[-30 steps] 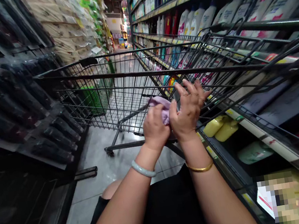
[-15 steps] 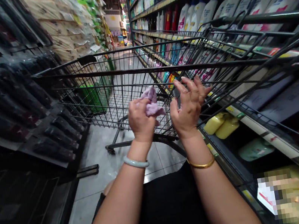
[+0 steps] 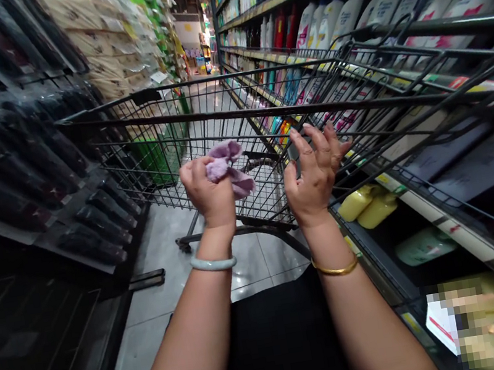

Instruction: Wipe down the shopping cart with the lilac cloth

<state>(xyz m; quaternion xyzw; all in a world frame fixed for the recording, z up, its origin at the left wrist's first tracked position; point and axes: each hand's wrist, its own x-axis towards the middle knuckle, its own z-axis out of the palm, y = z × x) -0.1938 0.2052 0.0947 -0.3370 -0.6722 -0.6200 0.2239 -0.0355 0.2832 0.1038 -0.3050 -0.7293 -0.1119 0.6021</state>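
A crumpled purple cloth [image 3: 239, 180] is bunched in my left hand [image 3: 209, 192], whose fingers are wrapped round it; its loose ends stick out to the right. My right hand [image 3: 313, 174] is raised beside it with the fingers apart and slightly curled, and no object shows in it. Both hands are in front of the side of a black wire shopping cart [image 3: 181, 122]. Whether the right fingertips touch the cart's wires I cannot tell. A pale bangle [image 3: 214, 264] circles my left wrist and a gold bangle [image 3: 336, 268] my right.
Shelves with white bottles [image 3: 344, 14] line the right side, with yellow bottles [image 3: 376, 209] lower down. Packaged dark goods [image 3: 31, 156] hang on the left rack. A green bin [image 3: 159, 160] stands beyond the cart. Grey floor tiles [image 3: 153, 306] run along the aisle.
My left hand has moved left with the purple cloth, away from my right hand. My right hand stays nearly in place, and the dark item by its thumb no longer shows.
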